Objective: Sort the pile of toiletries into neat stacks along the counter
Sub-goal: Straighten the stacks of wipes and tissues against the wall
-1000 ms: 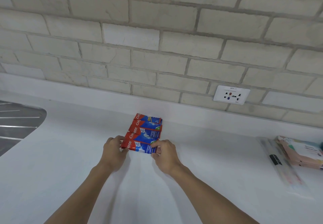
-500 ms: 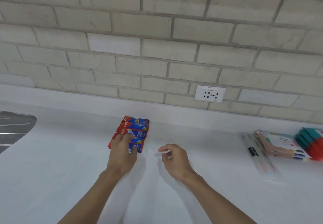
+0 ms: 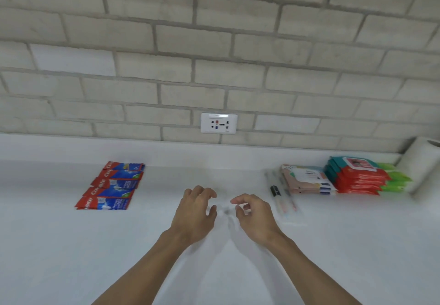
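Note:
Several red-and-blue toothpaste boxes (image 3: 112, 184) lie in a fanned row on the white counter (image 3: 71, 245) at the left. My left hand (image 3: 194, 211) and my right hand (image 3: 252, 214) hover side by side over the bare middle of the counter, fingers loosely curled, holding nothing. To the right lie clear-packed toothbrushes (image 3: 283, 197), a stack of pale wipe packs (image 3: 307, 179), a stack of red and teal packs (image 3: 354, 176) and green packs (image 3: 395, 178) behind them.
A white paper roll (image 3: 423, 161) stands at the far right against the brick wall. A wall socket (image 3: 219, 123) sits just above the counter's raised back edge.
Both hands have let go of the toothpaste boxes and moved right to the middle of the counter. The view has swung right, bringing the other stacks into sight.

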A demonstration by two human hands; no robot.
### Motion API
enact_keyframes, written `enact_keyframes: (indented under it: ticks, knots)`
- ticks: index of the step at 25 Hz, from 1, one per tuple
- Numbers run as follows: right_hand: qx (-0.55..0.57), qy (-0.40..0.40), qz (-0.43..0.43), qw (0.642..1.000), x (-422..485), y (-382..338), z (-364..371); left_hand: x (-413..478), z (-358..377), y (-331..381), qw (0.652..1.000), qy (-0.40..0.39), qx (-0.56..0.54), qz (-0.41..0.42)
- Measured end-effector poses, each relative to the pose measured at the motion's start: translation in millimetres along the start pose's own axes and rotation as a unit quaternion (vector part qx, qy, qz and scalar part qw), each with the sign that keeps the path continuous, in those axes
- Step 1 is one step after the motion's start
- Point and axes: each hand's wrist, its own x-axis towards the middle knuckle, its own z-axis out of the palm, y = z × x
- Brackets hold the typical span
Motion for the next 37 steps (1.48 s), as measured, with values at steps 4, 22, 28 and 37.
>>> enact_keyframes:
  ticks: [4, 22, 28, 37]
  knots:
    - [-0.019, 0.02, 0.024, 0.999, -1.8, 33.5, -48.5, 15.5, 29.0, 44.7, 0.999, -0.038, 0.02, 0.029]
    - [-0.193, -0.066, -0.021, 0.979, 34.3, 124.2, -136.7, 54.0, 119.3, 140.7, 0.957, -0.239, 0.162, 0.003]
    - [-0.251, -0.131, -0.049, 0.958, 52.8, 136.7, -134.5, 64.0, 151.7, 143.9, 0.969, -0.227, 0.082, -0.057]
    - [-0.304, -0.148, -0.082, 0.937, 64.3, 150.9, -124.3, 61.5, 166.0, 129.6, 0.971, -0.197, 0.134, -0.026]
